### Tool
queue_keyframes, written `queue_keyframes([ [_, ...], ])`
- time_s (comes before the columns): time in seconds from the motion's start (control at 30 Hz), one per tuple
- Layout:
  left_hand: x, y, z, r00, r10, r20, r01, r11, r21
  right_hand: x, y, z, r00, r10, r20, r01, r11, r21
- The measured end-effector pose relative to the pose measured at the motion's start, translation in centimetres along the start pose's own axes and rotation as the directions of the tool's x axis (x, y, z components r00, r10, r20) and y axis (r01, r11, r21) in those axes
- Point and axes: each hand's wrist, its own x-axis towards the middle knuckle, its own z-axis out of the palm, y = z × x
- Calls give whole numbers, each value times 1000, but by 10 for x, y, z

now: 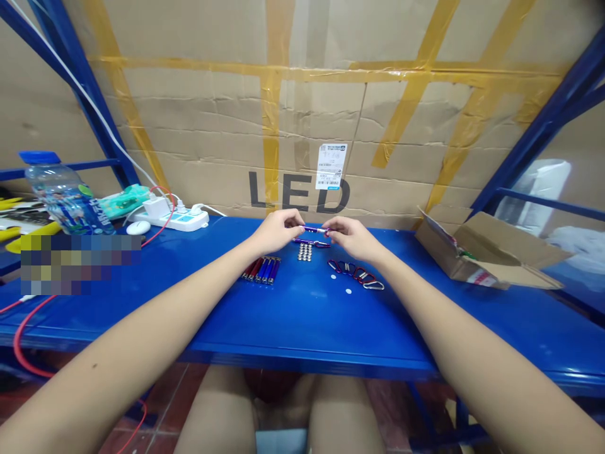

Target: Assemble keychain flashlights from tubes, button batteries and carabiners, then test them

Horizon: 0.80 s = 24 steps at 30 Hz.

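Observation:
Fingertips of my left hand [281,229] pinch one end of a slim purple keychain flashlight [312,230], held level just above the table. My right hand [350,236] grips its other end, where a bit of red shows at the fingers. Just below it lies a second purple flashlight [307,241] with a carabiner at its right end. Silver button cells [305,253] stand in rows nearer me. Several red, blue and purple flashlight tubes [262,270] lie side by side below my left hand. Several carabiners [355,273] and small white discs [348,291] lie below my right hand.
On the blue table [302,328], an open cardboard box [491,249] sits at right. A power strip [182,219], a white mouse-like object [138,228] and a plastic bottle [66,195] are at left, with a red cable [21,340]. Taped cardboard [212,139] walls the back.

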Motion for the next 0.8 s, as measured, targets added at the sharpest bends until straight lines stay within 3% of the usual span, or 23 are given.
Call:
queue_keyframes([
  [0.23,28,-34,-4,1000,4,22,-8,980,197,30,33,2,997,21,-72,-33,985,-171],
  [0.43,41,-48,-3,979,1,204,-70,941,331,36,50,-3,1000,5,-2,-5,922,-388],
  [0.8,48,-58,-5,959,-35,281,-56,950,307,31,39,-2,990,10,143,67,850,-523],
])
